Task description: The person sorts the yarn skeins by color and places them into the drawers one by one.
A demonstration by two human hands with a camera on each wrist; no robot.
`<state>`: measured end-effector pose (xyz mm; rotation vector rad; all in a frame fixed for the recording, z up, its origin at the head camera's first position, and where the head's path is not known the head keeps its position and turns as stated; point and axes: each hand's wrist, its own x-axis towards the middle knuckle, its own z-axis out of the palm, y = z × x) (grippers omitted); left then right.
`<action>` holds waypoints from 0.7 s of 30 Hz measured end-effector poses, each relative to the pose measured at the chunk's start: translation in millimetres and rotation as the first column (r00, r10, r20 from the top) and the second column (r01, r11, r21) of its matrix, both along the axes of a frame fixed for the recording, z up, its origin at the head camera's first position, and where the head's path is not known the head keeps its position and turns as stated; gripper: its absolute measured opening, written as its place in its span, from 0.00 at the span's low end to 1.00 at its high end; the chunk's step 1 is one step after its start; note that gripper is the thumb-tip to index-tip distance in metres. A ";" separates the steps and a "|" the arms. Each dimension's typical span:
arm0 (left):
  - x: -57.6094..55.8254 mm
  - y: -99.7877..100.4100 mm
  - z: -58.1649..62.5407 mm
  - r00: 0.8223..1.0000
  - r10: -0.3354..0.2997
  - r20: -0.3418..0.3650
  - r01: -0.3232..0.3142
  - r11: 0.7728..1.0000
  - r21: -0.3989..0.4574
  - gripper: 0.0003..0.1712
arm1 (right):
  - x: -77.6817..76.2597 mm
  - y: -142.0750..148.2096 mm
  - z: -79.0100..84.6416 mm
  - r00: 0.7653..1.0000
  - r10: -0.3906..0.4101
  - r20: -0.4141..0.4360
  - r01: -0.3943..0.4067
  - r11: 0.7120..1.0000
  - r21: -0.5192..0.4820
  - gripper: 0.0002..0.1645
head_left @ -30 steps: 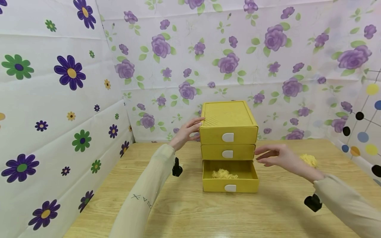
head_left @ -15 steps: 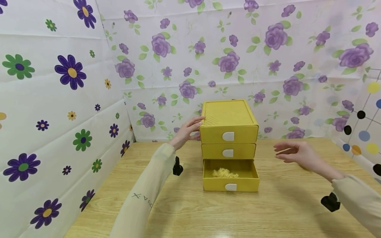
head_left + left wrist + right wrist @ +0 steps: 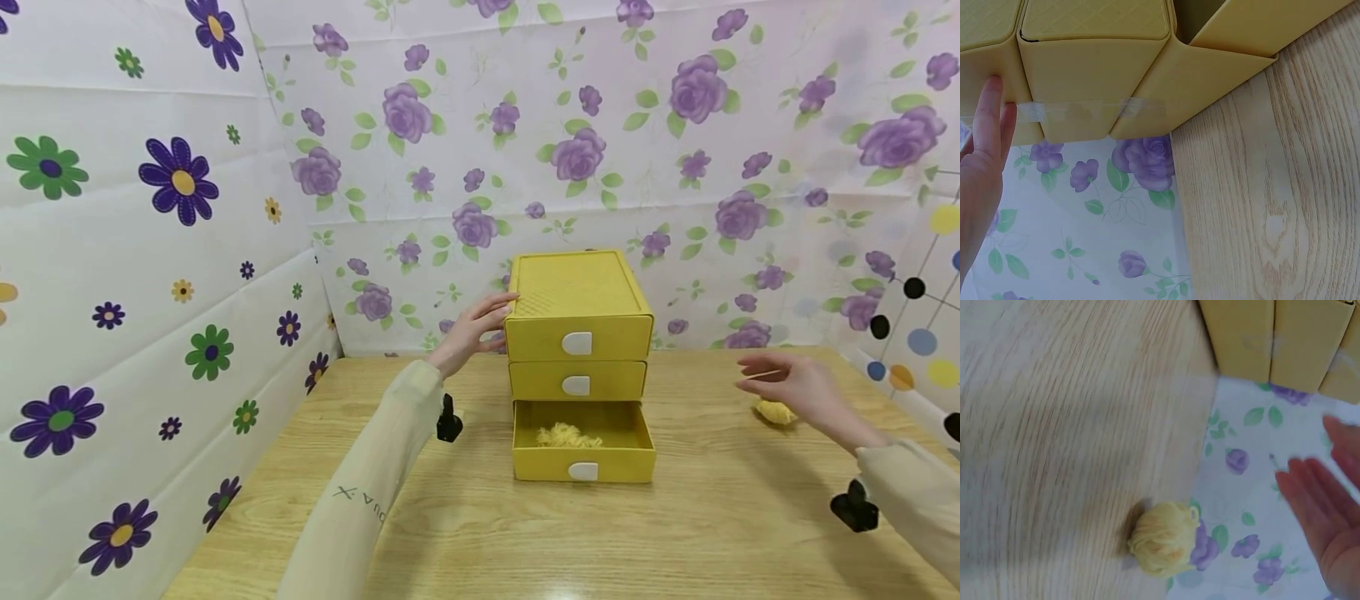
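A yellow three-drawer box [image 3: 581,283] stands on the table, its bottom drawer [image 3: 645,462] pulled out. Inside that drawer lies a clump of yellow yarn [image 3: 567,435]. My left hand [image 3: 471,335] rests against the upper left side of the box, fingers straight on its wall, as the left wrist view also shows. Right of the box, my right hand [image 3: 798,387] hovers over the table, holding nothing, fingers relaxed and thumb apart. A small ball of yellow yarn [image 3: 1165,540] sits on the table just below that hand, partly hidden by it in the head view.
The wooden table [image 3: 570,542] runs up to a back wall hung with purple-rose cloth [image 3: 420,200]. Another cloth with daisies [image 3: 112,250] covers the left side, and a dotted cloth [image 3: 930,333] the right. White tabs mark the drawer fronts.
My right hand has moved rightward, away from the box and to above the yarn ball. The left hand and the drawers have stayed as they were.
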<state>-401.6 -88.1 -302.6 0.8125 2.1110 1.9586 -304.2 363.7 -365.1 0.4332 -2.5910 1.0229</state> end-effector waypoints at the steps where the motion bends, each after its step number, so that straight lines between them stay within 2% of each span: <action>1: -0.4 0.0 -0.1 1.000 0.000 0.006 0.000 1.000 0.003 0.23 | -0.2 3.0 -0.7 1.000 -0.029 -0.009 0.029 0.999 0.017 0.24; 4: -0.6 0.1 0.3 1.000 0.001 0.015 -0.001 1.000 0.003 0.23 | -0.4 11.0 -3.9 0.995 -0.099 -0.033 0.101 0.994 0.047 0.26; 9: -0.4 0.0 0.3 1.000 0.004 0.014 -0.004 1.000 0.000 0.22 | -0.1 19.9 -11.3 0.986 -0.164 -0.033 0.165 0.985 0.051 0.28; 15: -0.9 0.4 -0.5 1.000 0.009 0.015 -0.009 1.000 0.007 0.22 | -1.6 27.2 -19.0 0.975 -0.223 0.004 0.223 0.974 0.047 0.30; 21: -1.4 0.4 -0.4 1.000 0.008 0.016 -0.008 1.000 0.008 0.22 | -8.3 34.3 -25.5 0.963 -0.264 0.060 0.258 0.962 0.093 0.36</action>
